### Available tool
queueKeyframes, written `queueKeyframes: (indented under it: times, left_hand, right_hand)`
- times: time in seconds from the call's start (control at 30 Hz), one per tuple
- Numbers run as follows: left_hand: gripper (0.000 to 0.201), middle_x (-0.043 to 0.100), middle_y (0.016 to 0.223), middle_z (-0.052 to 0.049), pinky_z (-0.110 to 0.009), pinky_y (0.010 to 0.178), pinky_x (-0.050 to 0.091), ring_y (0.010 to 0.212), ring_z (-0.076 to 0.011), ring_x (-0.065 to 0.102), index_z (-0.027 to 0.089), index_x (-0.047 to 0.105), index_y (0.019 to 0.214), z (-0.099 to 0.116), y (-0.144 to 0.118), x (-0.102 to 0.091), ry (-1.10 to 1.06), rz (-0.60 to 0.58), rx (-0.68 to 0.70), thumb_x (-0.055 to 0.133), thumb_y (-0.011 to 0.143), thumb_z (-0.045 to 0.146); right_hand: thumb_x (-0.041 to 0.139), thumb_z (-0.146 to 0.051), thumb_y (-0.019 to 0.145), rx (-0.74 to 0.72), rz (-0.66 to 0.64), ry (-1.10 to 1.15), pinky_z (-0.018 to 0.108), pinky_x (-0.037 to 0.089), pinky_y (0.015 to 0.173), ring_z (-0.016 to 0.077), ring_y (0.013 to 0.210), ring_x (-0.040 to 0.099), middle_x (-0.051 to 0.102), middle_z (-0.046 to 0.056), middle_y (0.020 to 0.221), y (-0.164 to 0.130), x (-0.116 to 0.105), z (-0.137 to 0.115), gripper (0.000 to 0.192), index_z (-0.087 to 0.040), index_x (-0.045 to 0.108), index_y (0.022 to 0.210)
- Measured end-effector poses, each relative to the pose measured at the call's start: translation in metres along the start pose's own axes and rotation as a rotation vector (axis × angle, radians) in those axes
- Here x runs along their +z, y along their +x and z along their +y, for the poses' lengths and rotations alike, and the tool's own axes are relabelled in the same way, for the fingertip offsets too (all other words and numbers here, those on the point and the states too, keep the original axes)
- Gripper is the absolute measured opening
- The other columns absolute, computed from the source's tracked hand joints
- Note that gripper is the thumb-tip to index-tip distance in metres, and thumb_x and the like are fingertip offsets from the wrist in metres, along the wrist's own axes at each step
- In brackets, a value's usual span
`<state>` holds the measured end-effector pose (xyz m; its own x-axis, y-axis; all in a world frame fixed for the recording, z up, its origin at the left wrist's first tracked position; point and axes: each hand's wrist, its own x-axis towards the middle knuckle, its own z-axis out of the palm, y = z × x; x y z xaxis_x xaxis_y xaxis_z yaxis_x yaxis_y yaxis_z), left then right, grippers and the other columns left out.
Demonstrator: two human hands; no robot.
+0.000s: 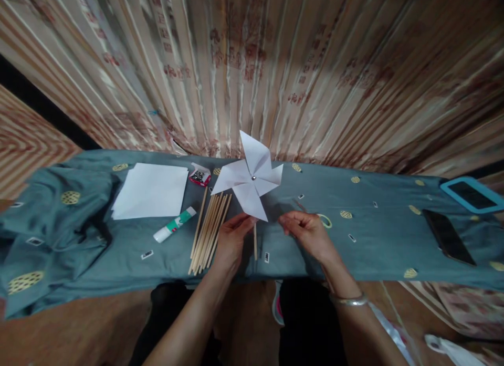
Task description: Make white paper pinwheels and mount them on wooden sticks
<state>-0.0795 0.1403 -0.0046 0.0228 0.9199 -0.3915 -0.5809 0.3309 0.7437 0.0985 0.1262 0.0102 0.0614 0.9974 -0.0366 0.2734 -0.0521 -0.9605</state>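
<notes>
left hand (232, 239) pinches the white paper pinwheel (250, 177) by its stick (255, 241); right hand (307, 232) hovers beside it, fingers curled, holding nothing.

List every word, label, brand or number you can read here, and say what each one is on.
No text can be read.
Glue stick: green and white label, too blurred to read.
Small pink box: print too small to read.
Cloth: small white tags, too small to read.
Curtain: reddish marks, too blurred to tell whether they are writing.
Paper sheets and pinwheel: blank.
</notes>
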Motion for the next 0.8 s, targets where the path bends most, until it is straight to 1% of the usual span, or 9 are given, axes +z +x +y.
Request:
queueKeyframes:
  times: [0.1,0.2,0.23,0.3,0.37,0.47,0.6,0.73,0.8]
  left_hand:
    - [0.028,0.074,0.070,-0.001,-0.022,0.068,0.047,0.066,-0.0103,0.062,0.016,0.076,0.070,0.008,0.002,0.001,-0.033,0.009,0.024,0.088,0.046,0.025]
    - [0.031,0.074,0.071,0.000,-0.022,0.069,0.049,0.067,-0.0107,0.064,0.018,0.076,0.068,0.015,0.004,-0.001,-0.070,0.040,0.054,0.090,0.042,0.025]
    - [0.031,0.074,0.072,0.000,-0.022,0.069,0.049,0.068,-0.0109,0.064,0.018,0.076,0.069,0.017,0.005,-0.002,-0.074,0.047,0.065,0.090,0.042,0.026]
    - [0.031,0.075,0.075,-0.001,-0.022,0.069,0.049,0.069,-0.0113,0.065,0.018,0.076,0.070,0.018,0.007,-0.005,-0.069,0.049,0.092,0.090,0.044,0.027]
    - [0.031,0.075,0.075,-0.001,-0.022,0.070,0.049,0.070,-0.0115,0.065,0.018,0.076,0.071,0.018,0.010,-0.008,-0.061,0.035,0.113,0.089,0.046,0.029]
    - [0.032,0.074,0.073,-0.001,-0.023,0.071,0.050,0.069,-0.0117,0.066,0.017,0.076,0.071,0.017,0.011,-0.011,-0.065,0.026,0.119,0.090,0.046,0.030]
    - [0.029,0.074,0.072,-0.001,-0.023,0.068,0.049,0.066,-0.0108,0.064,0.017,0.076,0.070,0.017,0.008,-0.010,-0.055,0.022,0.108,0.090,0.047,0.027]
    - [0.030,0.073,0.069,0.001,-0.020,0.063,0.048,0.062,-0.0084,0.062,0.017,0.076,0.069,0.016,0.004,-0.007,-0.050,0.032,0.083,0.090,0.044,0.025]
    - [0.030,0.072,0.067,0.001,-0.019,0.061,0.046,0.061,-0.0072,0.060,0.017,0.076,0.069,0.016,0.003,-0.006,-0.050,0.040,0.084,0.090,0.044,0.026]
  right_hand:
    - [0.060,-0.043,0.086,-0.086,-0.025,-0.186,0.028,0.039,0.050,0.0140,0.049,0.049,0.059,-0.001,0.054,-0.006,0.016,-0.004,0.030,-0.023,0.067,0.065]
    - [0.053,-0.034,0.091,-0.262,0.001,-0.433,0.039,0.052,0.078,0.0251,0.087,0.066,0.073,0.008,0.093,-0.013,0.033,-0.003,0.023,-0.023,0.071,0.100]
    - [0.051,-0.032,0.092,-0.327,-0.005,-0.507,0.044,0.050,0.091,0.0287,0.106,0.063,0.070,0.012,0.112,-0.015,0.038,-0.002,0.030,-0.021,0.067,0.115]
    - [0.047,-0.029,0.094,-0.420,-0.026,-0.629,0.051,0.040,0.108,0.0313,0.133,0.046,0.055,0.016,0.139,-0.019,0.046,0.002,0.044,-0.015,0.053,0.135]
    - [0.042,-0.027,0.096,-0.458,-0.050,-0.704,0.053,0.036,0.113,0.0301,0.139,0.039,0.048,0.017,0.145,-0.021,0.050,0.004,0.046,-0.013,0.047,0.140]
    - [0.035,-0.023,0.099,-0.452,-0.060,-0.689,0.049,0.044,0.107,0.0269,0.129,0.052,0.057,0.016,0.136,-0.024,0.053,0.003,0.041,-0.015,0.051,0.135]
    - [0.039,-0.031,0.099,-0.305,-0.131,-0.517,0.038,0.055,0.086,0.0224,0.096,0.069,0.073,0.010,0.105,-0.029,0.056,-0.007,0.031,-0.018,0.063,0.116]
    - [0.057,-0.030,0.091,-0.159,-0.161,-0.370,0.026,0.050,0.067,0.0157,0.070,0.067,0.070,0.000,0.075,-0.033,0.063,-0.014,0.014,-0.020,0.067,0.092]
    - [0.059,-0.026,0.089,-0.128,-0.143,-0.336,0.023,0.046,0.061,0.0136,0.064,0.064,0.066,-0.001,0.068,-0.034,0.066,-0.014,0.011,-0.019,0.066,0.086]
